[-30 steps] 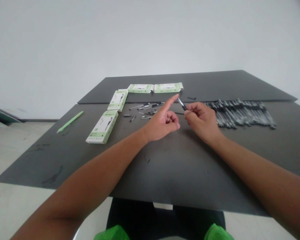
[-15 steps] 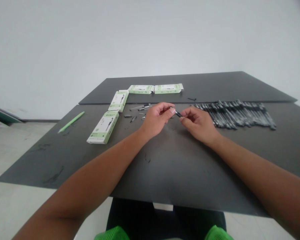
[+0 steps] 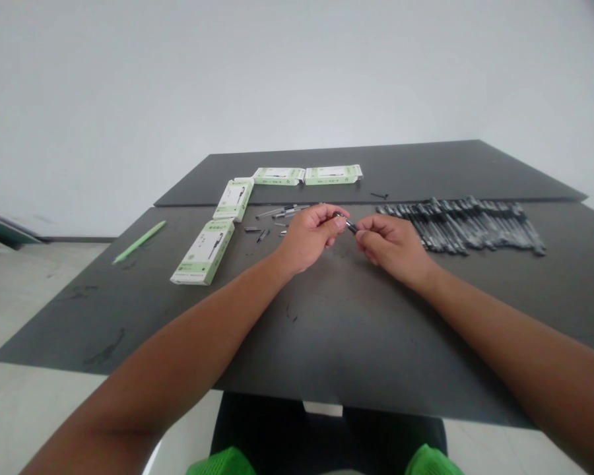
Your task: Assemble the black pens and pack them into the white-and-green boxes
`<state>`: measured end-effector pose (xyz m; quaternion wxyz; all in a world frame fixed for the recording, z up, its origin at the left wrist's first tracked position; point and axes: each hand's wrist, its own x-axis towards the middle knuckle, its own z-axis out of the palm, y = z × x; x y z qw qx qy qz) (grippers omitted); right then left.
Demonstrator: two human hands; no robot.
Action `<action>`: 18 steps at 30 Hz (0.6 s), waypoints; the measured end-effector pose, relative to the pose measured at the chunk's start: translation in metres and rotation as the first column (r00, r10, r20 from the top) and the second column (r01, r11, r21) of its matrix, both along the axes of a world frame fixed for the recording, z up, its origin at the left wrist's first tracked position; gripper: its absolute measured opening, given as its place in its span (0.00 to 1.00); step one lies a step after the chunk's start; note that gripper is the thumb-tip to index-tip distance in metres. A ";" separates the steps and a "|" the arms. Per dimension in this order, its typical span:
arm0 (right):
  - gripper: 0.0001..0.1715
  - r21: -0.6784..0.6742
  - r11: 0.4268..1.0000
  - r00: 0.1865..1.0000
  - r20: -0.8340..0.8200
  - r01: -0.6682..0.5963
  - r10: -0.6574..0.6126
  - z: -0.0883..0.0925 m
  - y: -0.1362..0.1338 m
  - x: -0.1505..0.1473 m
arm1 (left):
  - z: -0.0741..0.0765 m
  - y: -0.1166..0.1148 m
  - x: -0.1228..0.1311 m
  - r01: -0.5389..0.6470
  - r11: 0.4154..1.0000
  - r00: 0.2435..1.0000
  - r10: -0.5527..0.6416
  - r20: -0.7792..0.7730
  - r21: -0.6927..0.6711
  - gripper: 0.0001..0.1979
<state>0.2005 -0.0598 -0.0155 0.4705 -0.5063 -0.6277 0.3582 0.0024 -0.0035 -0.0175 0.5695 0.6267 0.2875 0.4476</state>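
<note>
A small dark pen (image 3: 350,225) is held between my two hands above the middle of the table; much of it is hidden by fingers, so I cannot tell whether it is whole. My left hand (image 3: 313,236) pinches its left end with thumb and forefinger. At the other end, the fingertips of my right hand (image 3: 392,243) are closed on it. Loose pen parts (image 3: 263,235), clear tubes and dark pieces, lie just left of and behind my left hand. A long row of black-and-clear pens (image 3: 468,227) lies side by side to the right of my right hand.
Green-and-white pen boxes (image 3: 205,254) form a bent line at the left and back of the dark table (image 3: 356,349). A light green pen (image 3: 139,242) lies near the left edge. Behind my hands is a small black piece (image 3: 379,195), close to the table's seam.
My right hand's fingers have shifted slightly left and closed in along the pen. My left hand keeps its pinch, and the boxes and row of pens stay put.
</note>
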 end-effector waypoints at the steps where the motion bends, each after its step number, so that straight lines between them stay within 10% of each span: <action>1: 0.10 -0.040 0.999 0.998 -0.053 -0.021 0.019 -0.001 0.000 0.000 | 0.000 0.000 0.000 0.005 1.000 1.000 -0.005 -0.003 -0.001 0.12; 11: 0.11 -0.079 0.996 0.995 -0.099 -0.029 0.021 -0.003 0.008 0.004 | -0.003 0.001 0.000 0.001 0.999 1.000 -0.001 0.002 -0.050 0.18; 18: 0.05 0.133 0.890 0.874 0.173 0.437 -0.455 0.011 0.033 0.050 | -0.009 0.011 -0.006 -0.183 0.982 0.979 0.186 -0.080 0.044 0.12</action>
